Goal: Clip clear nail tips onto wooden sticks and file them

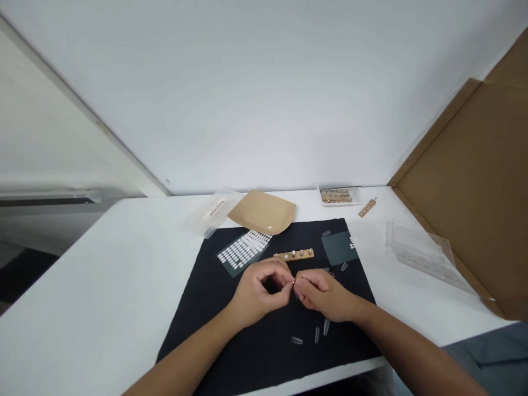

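My left hand [268, 289] and my right hand [322, 294] meet over a black cloth [251, 352], fingertips pinched together. Between them is a tiny pale thing, too small to name. Just beyond the fingers lies a cork-coloured strip [306, 253] with small metal studs, some topped with white dots; my left hand hides part of its near side. A sheet of white oval stickers [239, 254] lies behind my left hand. Near my right hand are several clear false nail tips, among them one nail tip [296, 340] close to the cloth's front edge.
A dark sheet with few stickers [339, 248] lies at the right. Behind stand a brown paper tray [264, 212], a clear plastic bag [214, 212] and a box of studded strips [336, 197]. One loose strip [367, 208], a clear plastic case [424, 250] and cardboard [474, 165] are at right.
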### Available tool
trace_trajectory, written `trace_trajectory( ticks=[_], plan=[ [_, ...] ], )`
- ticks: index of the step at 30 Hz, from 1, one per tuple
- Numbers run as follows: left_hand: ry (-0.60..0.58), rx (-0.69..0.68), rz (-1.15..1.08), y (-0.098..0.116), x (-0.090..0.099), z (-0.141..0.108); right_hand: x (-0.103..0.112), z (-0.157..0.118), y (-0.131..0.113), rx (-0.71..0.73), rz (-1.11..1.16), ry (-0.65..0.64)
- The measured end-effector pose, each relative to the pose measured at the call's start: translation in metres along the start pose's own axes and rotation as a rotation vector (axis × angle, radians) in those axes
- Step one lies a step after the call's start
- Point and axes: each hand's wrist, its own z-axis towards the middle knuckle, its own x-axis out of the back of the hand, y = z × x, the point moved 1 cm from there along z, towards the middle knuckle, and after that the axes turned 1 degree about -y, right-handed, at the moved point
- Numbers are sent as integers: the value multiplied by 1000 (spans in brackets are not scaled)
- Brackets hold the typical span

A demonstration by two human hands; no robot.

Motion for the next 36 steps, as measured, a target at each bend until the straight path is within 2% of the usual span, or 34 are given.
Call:
trace_trajectory(
  ticks=[12, 17, 28, 36],
  plan=[
    [-28, 29, -32, -4, 2, 0, 0, 1, -3, -66, 86, -52],
    [-67, 64, -63, -5, 5, 1, 2, 0, -3, -21, 119, -83],
    [-101, 127, -261, -9, 3, -1, 6, 2, -6, -4, 352, -144],
    [-190, 237, -414, -12, 4, -2, 7, 0, -4, -34, 369, -206]
  ],
)
